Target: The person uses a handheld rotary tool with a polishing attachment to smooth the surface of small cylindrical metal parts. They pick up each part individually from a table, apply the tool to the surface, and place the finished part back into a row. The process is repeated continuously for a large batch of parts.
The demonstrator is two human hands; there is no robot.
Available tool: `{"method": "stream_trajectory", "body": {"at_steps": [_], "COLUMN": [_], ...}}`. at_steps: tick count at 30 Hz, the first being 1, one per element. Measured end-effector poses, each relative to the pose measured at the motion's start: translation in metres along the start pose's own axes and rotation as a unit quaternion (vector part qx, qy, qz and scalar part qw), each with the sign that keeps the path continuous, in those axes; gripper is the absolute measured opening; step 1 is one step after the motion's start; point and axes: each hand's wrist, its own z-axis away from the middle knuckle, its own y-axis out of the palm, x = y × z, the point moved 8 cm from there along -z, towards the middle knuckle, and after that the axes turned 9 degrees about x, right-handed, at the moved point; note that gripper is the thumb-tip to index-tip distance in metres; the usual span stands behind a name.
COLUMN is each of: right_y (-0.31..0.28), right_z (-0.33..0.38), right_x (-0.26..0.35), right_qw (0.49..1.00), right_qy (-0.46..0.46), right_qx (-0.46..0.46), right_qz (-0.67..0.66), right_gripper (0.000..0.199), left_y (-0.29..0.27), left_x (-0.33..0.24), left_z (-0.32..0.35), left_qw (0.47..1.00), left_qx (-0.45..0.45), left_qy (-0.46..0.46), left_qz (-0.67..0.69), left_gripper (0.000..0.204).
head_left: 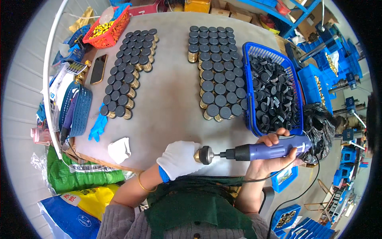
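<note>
My left hand (179,160), in a white glove, is closed around a brass fitting with a black cap (205,155) near the table's front edge. In my bare right hand (274,153) is a purple electric screwdriver (268,151), held level. Its thin bit reaches left to the middle of the black cap; whether the tip touches a screw there, I cannot tell. Behind my hands, brass fittings with black caps stand upright in two groups, one on the left (129,71) and a larger one on the right (217,67).
A blue basket (248,85) of loose black caps sits at the table's right. Along the left lie a red basket (119,30) with yellow pieces, a phone (98,69), a blue glove (98,126), a white cloth (119,150) and a teal basket (82,109). The screwdriver's cord (302,195) hangs on my right.
</note>
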Motion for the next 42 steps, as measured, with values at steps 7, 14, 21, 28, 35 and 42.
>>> {"method": "stream_trajectory", "body": {"at_steps": [7, 14, 21, 28, 35, 42], "right_y": [-0.01, -0.022, -0.018, -0.021, -0.009, -0.009], "right_z": [-0.007, -0.005, 0.003, -0.01, -0.008, -0.005], "right_x": [0.024, 0.012, -0.01, 0.009, -0.006, -0.009], "right_qw": [0.998, 0.995, 0.993, 0.996, 0.998, 1.0], "right_qy": [-0.013, -0.01, 0.054, -0.016, 0.033, 0.007], "right_qx": [-0.01, -0.071, -0.042, -0.05, 0.016, 0.009], "right_qz": [-0.065, -0.075, -0.092, -0.079, -0.05, -0.008], "right_gripper": [0.044, 0.043, 0.043, 0.041, 0.041, 0.041], "left_y": [-0.049, 0.013, -0.009, -0.01, 0.012, 0.001], "left_x": [-0.01, 0.004, -0.005, 0.015, 0.001, -0.002], "left_z": [0.01, 0.006, -0.01, -0.004, -0.005, -0.01], "left_qw": [0.991, 0.93, 0.994, 0.991, 0.987, 0.994], "left_qx": [-0.114, 0.217, 0.063, 0.087, 0.157, 0.101], "left_qy": [0.066, 0.075, 0.09, 0.023, 0.033, 0.007], "left_qz": [0.016, 0.288, -0.012, 0.096, 0.032, -0.049], "left_gripper": [0.026, 0.037, 0.029, 0.034, 0.033, 0.027]}}
